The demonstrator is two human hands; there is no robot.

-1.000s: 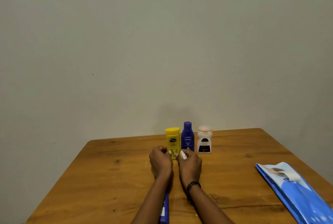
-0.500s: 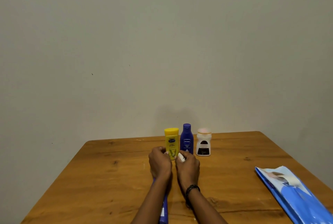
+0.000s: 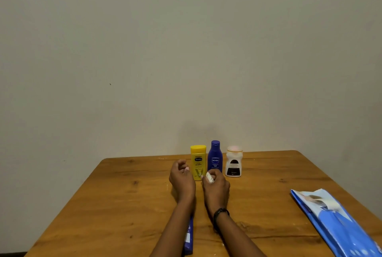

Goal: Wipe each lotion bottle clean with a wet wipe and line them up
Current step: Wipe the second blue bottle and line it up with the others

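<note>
Left hand (image 3: 182,178): parting from the right, fingers curling, empty. Right hand (image 3: 216,187): pinching the wet wipe (image 3: 209,177). Yellow bottle (image 3: 198,161), blue bottle (image 3: 215,156), white bottle (image 3: 234,162): standing side by side on desk (image 3: 124,194), unmoved.

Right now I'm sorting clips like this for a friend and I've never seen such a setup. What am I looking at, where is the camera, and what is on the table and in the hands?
There is no machine here. The two arms belong to a person, and the single picture comes from a camera worn on their head, looking forward and down.

On the wooden table, three bottles stand upright in a row near the far edge: a yellow bottle, a blue bottle and a white bottle. A blue wipes pack lies at the right. Another blue item lies partly hidden under the left forearm.

The right hand pinches a small bunched white wipe. The left hand is curled beside it, and whether it holds anything is hidden.
</note>
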